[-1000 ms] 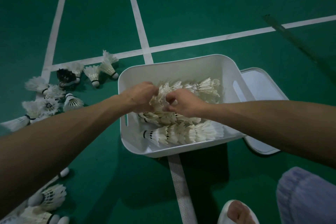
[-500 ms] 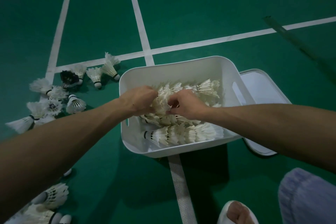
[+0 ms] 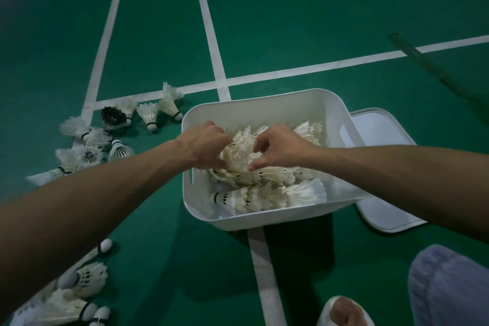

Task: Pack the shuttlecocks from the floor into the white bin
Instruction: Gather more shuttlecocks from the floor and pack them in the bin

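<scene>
Head view: both hands worked inside the white bin (image 3: 264, 103), dead centre. Left hand (image 3: 209, 145) curled its fingers on the stacked shuttlecocks (image 3: 264, 193); right hand (image 3: 280, 148) had its fingers apart, loosely bent. Settling step, by my read. Next call: reach for the loose shuttlecocks (image 3: 92, 145) at nine o'clock.

Both arms extend forward; the left hand (image 3: 205, 147) curls its fingers downward, the right hand (image 3: 280, 149) has its fingers loosely curled and apart.

White bin (image 3: 264, 216): 1. Lid (image 3: 383, 130): 1. Black shuttlecock (image 3: 113, 116): 1. White shuttlecocks (image 3: 148, 115): about ten far left, at least four near left; binned ones uncountable
</scene>
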Available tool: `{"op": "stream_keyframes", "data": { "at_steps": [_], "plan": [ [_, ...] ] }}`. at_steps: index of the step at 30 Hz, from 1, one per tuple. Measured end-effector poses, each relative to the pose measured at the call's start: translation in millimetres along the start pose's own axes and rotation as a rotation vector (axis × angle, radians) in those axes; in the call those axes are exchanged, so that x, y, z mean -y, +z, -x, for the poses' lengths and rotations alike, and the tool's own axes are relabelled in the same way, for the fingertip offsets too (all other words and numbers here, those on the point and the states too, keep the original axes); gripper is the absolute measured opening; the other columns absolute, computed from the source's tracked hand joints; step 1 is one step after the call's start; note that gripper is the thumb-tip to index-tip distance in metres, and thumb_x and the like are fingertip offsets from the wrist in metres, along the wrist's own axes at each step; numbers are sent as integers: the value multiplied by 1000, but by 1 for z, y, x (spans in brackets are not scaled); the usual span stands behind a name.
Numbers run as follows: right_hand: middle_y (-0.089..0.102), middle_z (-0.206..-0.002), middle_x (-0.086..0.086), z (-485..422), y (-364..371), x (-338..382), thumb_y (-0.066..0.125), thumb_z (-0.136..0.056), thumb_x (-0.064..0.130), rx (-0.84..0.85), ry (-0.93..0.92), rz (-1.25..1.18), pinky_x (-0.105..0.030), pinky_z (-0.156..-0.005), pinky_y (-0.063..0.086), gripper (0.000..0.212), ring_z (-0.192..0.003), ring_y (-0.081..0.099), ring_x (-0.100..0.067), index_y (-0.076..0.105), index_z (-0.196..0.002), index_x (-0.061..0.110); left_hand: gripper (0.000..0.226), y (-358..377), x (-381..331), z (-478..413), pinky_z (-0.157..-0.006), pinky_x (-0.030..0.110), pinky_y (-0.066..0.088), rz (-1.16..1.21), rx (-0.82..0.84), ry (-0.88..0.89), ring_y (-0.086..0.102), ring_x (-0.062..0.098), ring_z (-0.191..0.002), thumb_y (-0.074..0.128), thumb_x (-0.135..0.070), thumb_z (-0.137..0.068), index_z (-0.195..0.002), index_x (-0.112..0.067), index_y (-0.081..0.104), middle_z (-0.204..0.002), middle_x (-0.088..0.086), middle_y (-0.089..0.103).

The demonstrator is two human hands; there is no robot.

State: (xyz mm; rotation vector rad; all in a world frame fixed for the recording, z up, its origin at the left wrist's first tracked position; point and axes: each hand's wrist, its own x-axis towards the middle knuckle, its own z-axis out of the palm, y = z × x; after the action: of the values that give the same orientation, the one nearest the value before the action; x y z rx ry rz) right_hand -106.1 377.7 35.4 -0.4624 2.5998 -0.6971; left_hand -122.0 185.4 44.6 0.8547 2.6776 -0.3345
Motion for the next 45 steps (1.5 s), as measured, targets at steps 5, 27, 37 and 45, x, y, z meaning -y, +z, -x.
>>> {"op": "stream_keyframes", "data": {
  "at_steps": [5, 27, 37, 45],
  "plan": [
    [63, -121, -3, 10, -32, 24, 77, -75, 44, -12, -71, 265, -31, -88, 47, 54, -105, 57, -18, 63, -118, 15, 56, -34, 15, 25, -105, 38, 38, -35, -78, -20, 44, 22, -121, 59, -50, -86, -130, -16, 51, -129, 6, 54],
    [58, -126, -10, -3, 102, 267, 80, -73, 43, 62, -363, 341, -38, -95, 47, 66, -114, 54, -28, 55, -126, 13, 81, 96, 102, 282, -110, 46, 32, 314, 135, -530, 32, 32, -132, 67, -58, -77, -142, -23, 34, -150, 11, 26],
    [54, -126, -10, -26, 220, 235, 75, -80, 37, 184, -283, 249, -35, -100, 41, 60, -120, 48, -27, 52, -131, 15, 106, 215, 102, 281, -113, 53, 18, 523, 231, -441, -3, 37, -144, 78, -57, -64, -146, -46, 13, -157, 1, -17],
    [50, -130, -8, -66, 244, 227, 69, -84, 25, 83, -262, 115, -39, -103, 40, 52, -122, 47, -26, 52, -132, 16, 80, 240, 113, 270, -109, 48, 30, 611, 92, -460, 21, 32, -135, 76, -47, -65, -134, -40, 38, -147, 2, 23]
  ]
}}
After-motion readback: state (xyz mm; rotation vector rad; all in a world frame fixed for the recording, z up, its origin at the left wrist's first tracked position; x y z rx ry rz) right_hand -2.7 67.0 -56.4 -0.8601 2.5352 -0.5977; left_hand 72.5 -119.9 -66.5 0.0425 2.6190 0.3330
